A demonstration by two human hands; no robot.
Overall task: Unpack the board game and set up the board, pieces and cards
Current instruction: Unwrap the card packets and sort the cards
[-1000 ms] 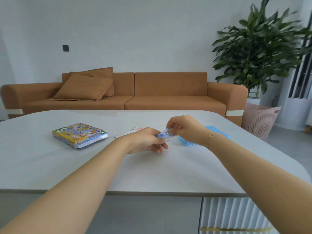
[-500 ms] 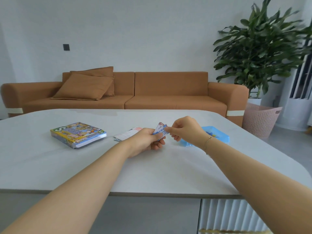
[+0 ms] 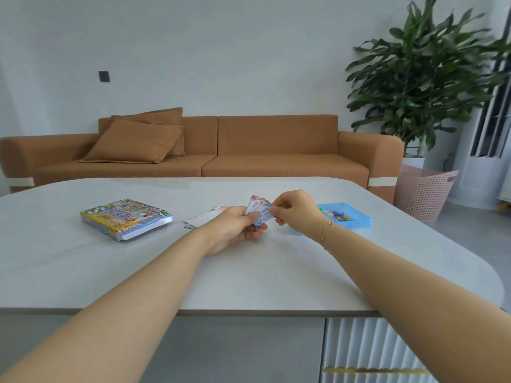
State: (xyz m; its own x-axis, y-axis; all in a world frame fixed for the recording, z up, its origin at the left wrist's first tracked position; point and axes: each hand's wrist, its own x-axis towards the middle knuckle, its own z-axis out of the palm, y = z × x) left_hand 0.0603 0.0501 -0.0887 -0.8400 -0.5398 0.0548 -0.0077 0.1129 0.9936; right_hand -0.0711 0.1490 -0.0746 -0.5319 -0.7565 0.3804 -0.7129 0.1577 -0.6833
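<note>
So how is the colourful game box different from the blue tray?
The game box is covered in bright pictures, mostly yellow and green; the blue tray is one plain colour. The game box lies shut and flat; the blue tray is open on top, with small coloured pieces showing inside. The game box sits left of the hands, in full view; the blue tray sits to the right, partly hidden by the right hand. Both rest on the white table.

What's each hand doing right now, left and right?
Left hand: closed, holding a small fan of cards.
Right hand: closed, pinching the front card of that fan.
</note>
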